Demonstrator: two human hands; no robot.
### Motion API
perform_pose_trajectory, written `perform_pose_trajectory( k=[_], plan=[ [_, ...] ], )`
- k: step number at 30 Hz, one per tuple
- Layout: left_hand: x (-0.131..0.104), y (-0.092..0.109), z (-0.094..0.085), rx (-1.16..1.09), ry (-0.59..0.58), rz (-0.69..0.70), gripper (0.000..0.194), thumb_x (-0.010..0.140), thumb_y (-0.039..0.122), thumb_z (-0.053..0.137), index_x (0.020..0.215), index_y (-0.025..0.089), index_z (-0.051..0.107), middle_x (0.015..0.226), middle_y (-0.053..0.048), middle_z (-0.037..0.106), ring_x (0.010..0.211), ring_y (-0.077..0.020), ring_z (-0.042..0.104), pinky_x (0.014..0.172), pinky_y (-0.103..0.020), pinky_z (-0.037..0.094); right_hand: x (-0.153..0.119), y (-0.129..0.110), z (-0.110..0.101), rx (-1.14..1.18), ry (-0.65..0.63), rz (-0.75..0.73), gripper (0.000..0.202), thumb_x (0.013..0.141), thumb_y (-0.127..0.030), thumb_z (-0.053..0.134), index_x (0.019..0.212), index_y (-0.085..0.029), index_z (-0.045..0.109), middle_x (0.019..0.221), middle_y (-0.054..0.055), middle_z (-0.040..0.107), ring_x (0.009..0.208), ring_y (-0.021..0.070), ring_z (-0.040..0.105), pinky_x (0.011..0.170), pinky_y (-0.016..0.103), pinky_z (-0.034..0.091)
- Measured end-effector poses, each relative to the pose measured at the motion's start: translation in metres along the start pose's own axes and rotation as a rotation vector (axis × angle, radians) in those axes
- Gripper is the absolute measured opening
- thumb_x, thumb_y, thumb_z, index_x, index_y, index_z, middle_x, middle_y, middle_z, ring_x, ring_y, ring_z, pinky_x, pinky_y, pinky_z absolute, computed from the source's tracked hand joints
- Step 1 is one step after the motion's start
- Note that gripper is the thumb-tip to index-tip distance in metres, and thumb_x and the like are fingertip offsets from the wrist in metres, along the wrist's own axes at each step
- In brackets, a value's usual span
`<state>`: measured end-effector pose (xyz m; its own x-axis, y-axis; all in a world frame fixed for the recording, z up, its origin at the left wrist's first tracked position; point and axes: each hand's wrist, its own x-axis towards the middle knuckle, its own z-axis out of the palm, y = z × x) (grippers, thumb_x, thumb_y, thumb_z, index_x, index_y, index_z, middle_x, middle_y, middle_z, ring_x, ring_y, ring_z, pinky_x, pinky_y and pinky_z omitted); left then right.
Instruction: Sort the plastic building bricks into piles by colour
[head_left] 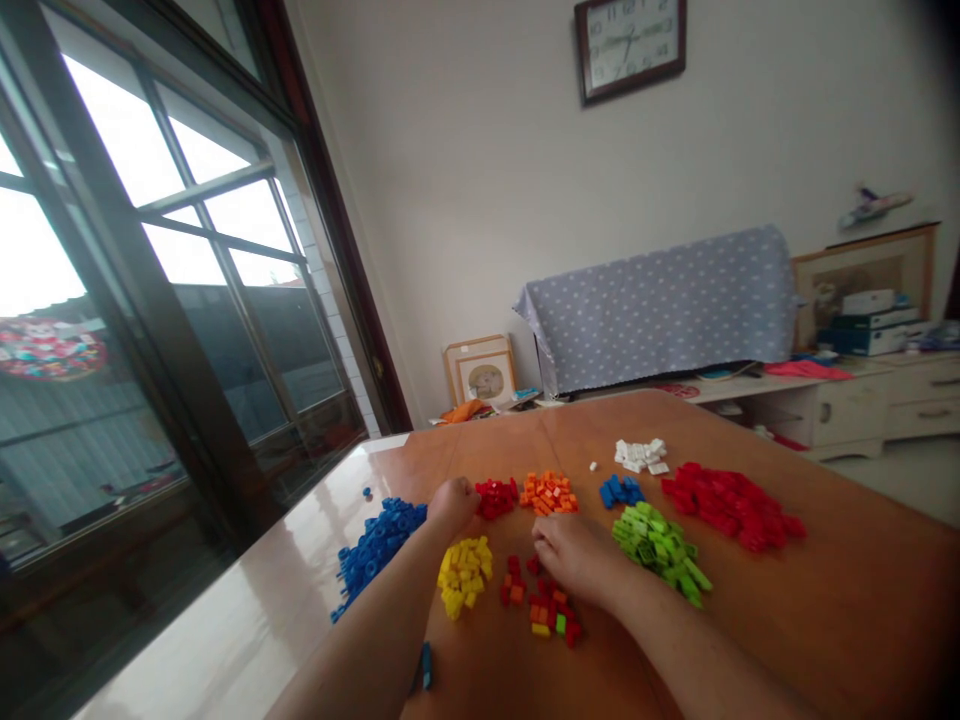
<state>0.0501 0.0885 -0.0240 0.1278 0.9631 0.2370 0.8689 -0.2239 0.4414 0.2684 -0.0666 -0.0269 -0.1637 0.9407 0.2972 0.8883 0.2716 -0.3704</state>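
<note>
My left hand (452, 507) is closed at the left edge of a small heap of red building blocks (496, 498). Its fingertips are mostly hidden, so what they hold does not show. Over a mixed group of red, orange, yellow and green building blocks (541, 615) my right hand (574, 555) hangs with curled fingers; I cannot make out anything in them. Orange blocks (550, 492) lie just beyond the right hand. Yellow blocks (465, 573) sit between my forearms, and lime green pieces (656, 545) lie to the right of my right wrist.
Blue pieces (382, 545) are heaped left of my left forearm, with a single blue piece (367, 492) behind. Small blue blocks (621, 491), white blocks (641, 455) and a large red heap (731, 505) lie at the right. A blue strip (427, 665) lies near my left forearm.
</note>
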Motion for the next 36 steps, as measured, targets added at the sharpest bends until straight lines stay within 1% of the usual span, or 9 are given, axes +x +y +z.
perform_pose_trajectory(
  k=[5,10,15,18,23,26,29,31,36],
  plan=[
    [-0.014,0.017,-0.011,-0.011,-0.049,0.125,0.010,0.077,0.024,0.060,0.071,0.019,0.066,0.065,0.000,0.062,0.063,-0.0141,0.052,0.057,-0.024,0.029,-0.001,-0.001,-0.006,0.014,-0.015,0.064,0.021,0.085,-0.018,0.051,0.088,-0.024,0.071,0.090,0.007,0.074,0.084,0.0219,0.064,0.065,0.029,0.032],
    [-0.047,0.045,-0.016,-0.084,-0.268,0.359,0.010,0.076,0.023,0.062,0.079,0.019,0.072,0.074,0.000,0.067,0.068,-0.0135,0.057,0.058,-0.022,0.034,-0.002,-0.002,-0.008,0.016,-0.037,0.088,0.021,0.086,-0.019,0.052,0.093,-0.024,0.071,0.093,0.008,0.075,0.085,0.0232,0.066,0.065,0.030,0.032],
    [-0.077,0.070,-0.017,-0.089,-0.469,0.534,0.016,0.077,0.026,0.063,0.087,0.018,0.072,0.081,0.000,0.071,0.070,-0.0139,0.060,0.058,-0.020,0.038,-0.002,-0.004,-0.010,0.005,-0.112,0.125,0.023,0.089,-0.026,0.052,0.101,-0.024,0.072,0.098,0.010,0.075,0.091,0.0248,0.066,0.069,0.030,0.035],
    [-0.085,0.077,-0.018,0.037,-0.505,0.605,0.015,0.075,0.026,0.062,0.085,0.017,0.070,0.082,-0.002,0.071,0.069,-0.0149,0.059,0.056,-0.021,0.037,-0.002,-0.005,-0.012,-0.028,-0.132,0.152,0.026,0.091,-0.026,0.048,0.099,-0.022,0.072,0.100,0.011,0.074,0.093,0.0256,0.066,0.070,0.031,0.035],
    [-0.084,0.079,-0.018,0.171,-0.505,0.657,0.011,0.070,0.023,0.063,0.079,0.019,0.069,0.081,-0.003,0.069,0.069,-0.0159,0.058,0.055,-0.023,0.036,-0.001,-0.005,-0.009,-0.073,-0.074,0.126,0.026,0.091,-0.026,0.045,0.093,-0.023,0.071,0.096,0.009,0.075,0.090,0.0237,0.066,0.066,0.030,0.032],
    [-0.083,0.079,-0.015,0.140,-0.520,0.636,0.010,0.070,0.020,0.061,0.077,0.019,0.068,0.077,-0.002,0.068,0.067,-0.0152,0.057,0.056,-0.023,0.036,-0.001,-0.003,-0.007,-0.084,-0.046,0.109,0.023,0.090,-0.027,0.047,0.089,-0.022,0.069,0.093,0.008,0.075,0.086,0.0231,0.066,0.063,0.030,0.029],
    [-0.078,0.074,-0.009,-0.046,-0.517,0.519,0.011,0.065,0.016,0.064,0.074,0.018,0.070,0.072,0.001,0.067,0.065,-0.0138,0.057,0.056,-0.022,0.037,0.000,-0.003,-0.008,-0.076,-0.039,0.115,0.022,0.090,-0.027,0.047,0.087,-0.022,0.068,0.092,0.008,0.075,0.085,0.0224,0.066,0.062,0.030,0.027],
    [-0.068,0.067,-0.004,-0.178,-0.456,0.414,0.014,0.063,0.015,0.066,0.076,0.018,0.071,0.071,0.002,0.067,0.065,-0.0130,0.058,0.056,-0.021,0.037,0.000,-0.003,-0.009,-0.067,-0.031,0.115,0.021,0.091,-0.026,0.047,0.088,-0.023,0.068,0.093,0.008,0.075,0.085,0.0219,0.066,0.062,0.030,0.027],
    [-0.022,0.038,-0.005,-0.248,-0.201,0.169,0.022,0.078,0.024,0.060,0.094,0.012,0.071,0.072,-0.002,0.067,0.062,-0.0119,0.056,0.053,-0.020,0.037,-0.001,-0.005,-0.011,-0.050,0.000,0.091,0.018,0.091,-0.027,0.049,0.088,-0.023,0.067,0.090,0.005,0.074,0.083,0.0200,0.066,0.062,0.030,0.024]
  ],
)
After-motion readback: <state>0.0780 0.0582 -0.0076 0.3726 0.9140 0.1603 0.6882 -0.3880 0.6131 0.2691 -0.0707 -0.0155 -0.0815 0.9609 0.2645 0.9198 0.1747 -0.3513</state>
